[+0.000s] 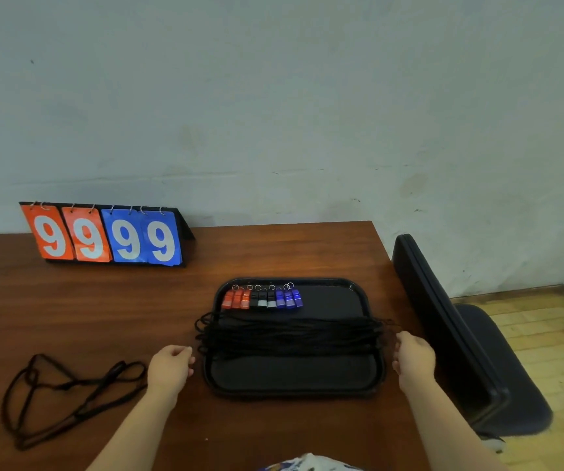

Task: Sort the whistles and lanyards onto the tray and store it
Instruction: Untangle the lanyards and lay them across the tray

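Observation:
A black tray (291,385) lies on the wooden table. Along its far edge runs a row of whistles (262,298): three red, three black, three blue, each with a key ring. A bundle of black lanyards (291,336) stretches across the tray's middle, its loops hanging over both short sides. One more black lanyard (70,399) lies loose on the table to the left. My left hand (171,366) hovers just left of the tray, fingers loosely curled and holding nothing. My right hand (414,358) sits at the tray's right side next to the lanyard ends, also loosely curled.
A flip scoreboard (104,237) reading 9999 stands at the back left of the table (274,253). A dark chair (460,334) is pushed against the table's right edge. A pale wall rises behind the table.

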Available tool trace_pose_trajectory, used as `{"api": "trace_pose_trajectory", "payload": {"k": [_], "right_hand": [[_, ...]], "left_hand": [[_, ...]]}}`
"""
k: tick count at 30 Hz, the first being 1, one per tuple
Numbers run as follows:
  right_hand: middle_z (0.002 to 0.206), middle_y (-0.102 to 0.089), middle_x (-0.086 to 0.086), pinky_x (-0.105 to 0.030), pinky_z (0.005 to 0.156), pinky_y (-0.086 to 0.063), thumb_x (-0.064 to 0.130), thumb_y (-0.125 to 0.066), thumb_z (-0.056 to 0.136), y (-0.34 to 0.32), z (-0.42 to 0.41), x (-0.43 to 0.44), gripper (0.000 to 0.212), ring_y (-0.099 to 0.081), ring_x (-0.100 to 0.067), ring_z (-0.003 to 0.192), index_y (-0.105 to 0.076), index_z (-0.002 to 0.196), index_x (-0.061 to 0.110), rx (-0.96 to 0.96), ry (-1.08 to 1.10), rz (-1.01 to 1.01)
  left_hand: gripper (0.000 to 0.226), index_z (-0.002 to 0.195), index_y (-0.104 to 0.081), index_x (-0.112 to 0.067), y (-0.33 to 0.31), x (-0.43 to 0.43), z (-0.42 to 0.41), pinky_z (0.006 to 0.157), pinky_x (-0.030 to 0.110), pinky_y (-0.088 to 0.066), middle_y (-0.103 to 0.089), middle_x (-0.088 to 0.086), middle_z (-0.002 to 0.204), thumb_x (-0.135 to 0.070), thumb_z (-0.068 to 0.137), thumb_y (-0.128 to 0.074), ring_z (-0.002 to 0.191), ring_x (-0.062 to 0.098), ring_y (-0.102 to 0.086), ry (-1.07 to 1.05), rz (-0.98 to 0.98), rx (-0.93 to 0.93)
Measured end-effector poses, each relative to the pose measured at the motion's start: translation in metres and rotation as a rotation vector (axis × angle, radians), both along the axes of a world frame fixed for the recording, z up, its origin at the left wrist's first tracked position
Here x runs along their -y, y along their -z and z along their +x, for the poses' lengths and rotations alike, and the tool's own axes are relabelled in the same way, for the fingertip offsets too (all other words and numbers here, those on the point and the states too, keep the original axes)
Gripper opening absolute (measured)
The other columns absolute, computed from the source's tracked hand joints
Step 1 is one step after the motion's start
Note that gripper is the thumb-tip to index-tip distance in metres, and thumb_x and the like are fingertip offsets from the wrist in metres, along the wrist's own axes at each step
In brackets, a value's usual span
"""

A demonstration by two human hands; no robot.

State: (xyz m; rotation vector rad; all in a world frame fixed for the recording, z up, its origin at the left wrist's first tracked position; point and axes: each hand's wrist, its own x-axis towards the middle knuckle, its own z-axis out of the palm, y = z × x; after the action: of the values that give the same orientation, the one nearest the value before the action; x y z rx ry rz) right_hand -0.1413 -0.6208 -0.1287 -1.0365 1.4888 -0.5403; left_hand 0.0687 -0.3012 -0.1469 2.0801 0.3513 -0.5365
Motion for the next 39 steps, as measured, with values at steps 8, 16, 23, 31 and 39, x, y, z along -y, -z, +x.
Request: {"api": "trace_pose_trajectory", "payload": {"k": [8,16,23,31,39], "right_hand": [[0.081,-0.062,-0.005,-0.026,0.061,-0.045,0.013,-0.054,0.097,-0.014,0.070,-0.080,0.009,-0.057,-0.017,0.070,-0.061,0.091,0.011,-0.075,-0.627,-0.252],[0.085,-0.060,0.003,-0.020,0.063,-0.049,0.016,-0.053,0.097,-0.015,0.131,-0.189,0.017,-0.060,-0.010,0.077,-0.058,0.083,0.023,-0.051,-1.281,-0.287],[0.086,-0.059,0.005,-0.030,0.071,-0.054,0.021,-0.050,0.099,-0.011,0.147,-0.254,0.016,-0.059,-0.009,0.071,-0.055,0.084,0.027,-0.079,-1.661,-0.327],[0.130,-0.044,0.014,-0.028,0.085,-0.054,0.013,-0.069,0.086,-0.020,0.151,-0.293,0.068,-0.060,-0.013,0.097,-0.036,0.137,0.044,0.074,-1.931,-0.266],[0.074,-0.061,0.024,-0.027,0.077,-0.046,0.029,-0.056,0.097,-0.028,0.147,-0.282,0.018,-0.055,-0.002,0.073,-0.061,0.080,0.031,0.115,-1.750,-0.340]], "left_hand": [[0.020,0.115,-0.059,-0.017,0.000,-0.053,-0.018,0.052,0.027,-0.045,-0.063,0.005,0.104,-0.022,0.098,-0.049,0.066,0.019,-0.061,0.227,0.365,0.142],[0.045,0.144,-0.035,-0.016,0.016,-0.135,-0.035,0.079,0.025,-0.050,-0.032,0.004,0.145,-0.022,0.100,-0.044,0.116,0.019,-0.054,0.325,0.600,0.228],[0.011,0.105,-0.056,-0.022,0.017,-0.148,-0.042,0.077,0.025,-0.050,-0.053,-0.005,0.107,-0.025,0.098,-0.047,0.093,0.011,-0.055,0.444,0.604,0.317],[0.016,0.084,-0.060,-0.009,-0.049,-0.116,-0.049,0.068,0.031,-0.049,-0.061,0.005,0.079,-0.003,0.096,-0.050,0.072,0.018,-0.059,0.036,-0.345,0.203],[0.043,0.069,-0.055,-0.009,-0.092,-0.111,-0.034,0.057,0.031,-0.033,-0.037,-0.002,0.052,-0.033,0.101,-0.040,0.049,0.015,-0.039,-0.400,-0.837,0.059]]}}
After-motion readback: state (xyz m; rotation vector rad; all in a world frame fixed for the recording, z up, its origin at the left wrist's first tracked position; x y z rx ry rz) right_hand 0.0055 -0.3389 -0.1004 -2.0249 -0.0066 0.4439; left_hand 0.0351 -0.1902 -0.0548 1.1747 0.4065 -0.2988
